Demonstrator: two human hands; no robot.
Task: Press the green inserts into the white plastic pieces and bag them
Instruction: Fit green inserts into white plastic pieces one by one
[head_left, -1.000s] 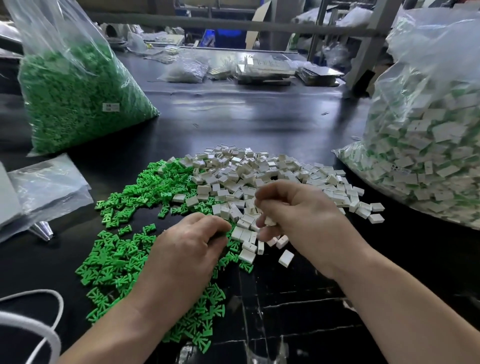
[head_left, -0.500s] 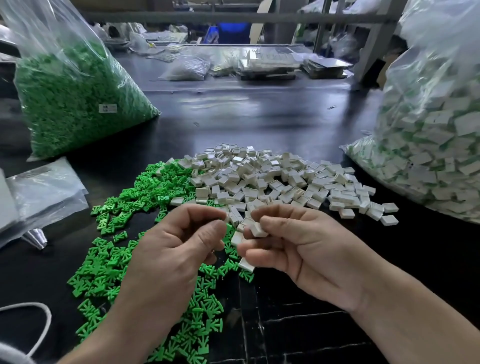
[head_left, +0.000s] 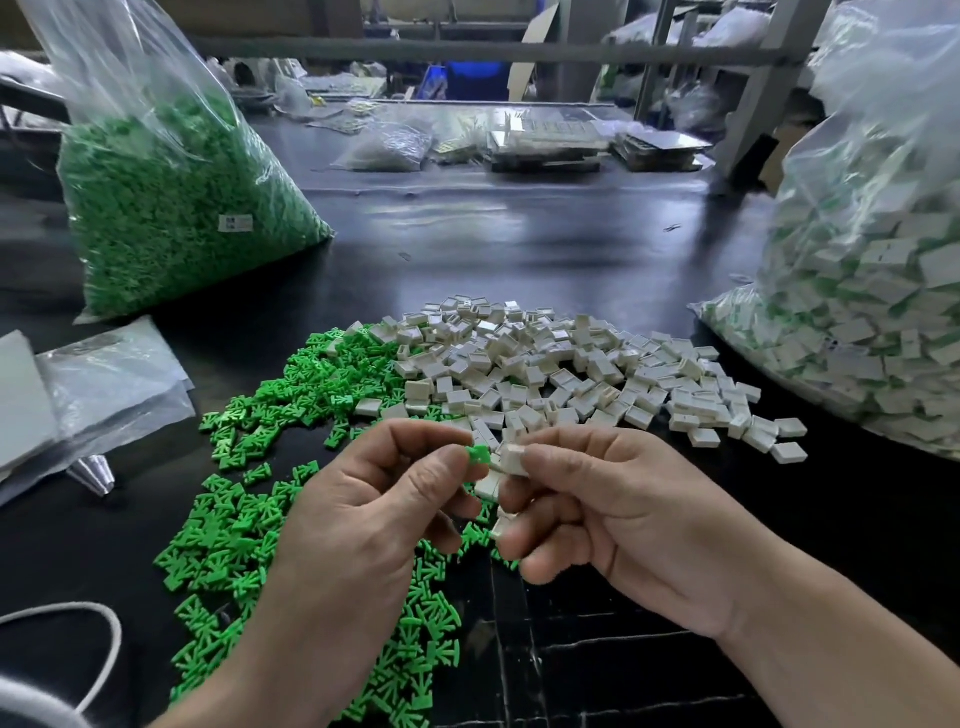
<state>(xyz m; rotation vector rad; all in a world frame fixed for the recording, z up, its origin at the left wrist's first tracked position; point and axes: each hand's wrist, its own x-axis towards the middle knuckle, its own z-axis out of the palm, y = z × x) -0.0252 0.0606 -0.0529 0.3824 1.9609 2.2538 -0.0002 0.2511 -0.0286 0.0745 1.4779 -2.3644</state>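
Green insert (head_left: 478, 455) was pinched between thumb and forefinger of the left hand (head_left: 363, 525), just beside the white piece (head_left: 514, 458) gripped in the curled fingers of the right hand (head_left: 623, 514). A second white piece seemed tucked lower in that hand. Both hands hovered over the worktop (head_left: 519, 249), near its front edge, above loose green inserts (head_left: 249, 519) and a heap of white pieces (head_left: 545, 364). A bag of green inserts (head_left: 166, 197) stood toward the far left corner and a bag of filled pieces (head_left: 872, 312) at the right edge.
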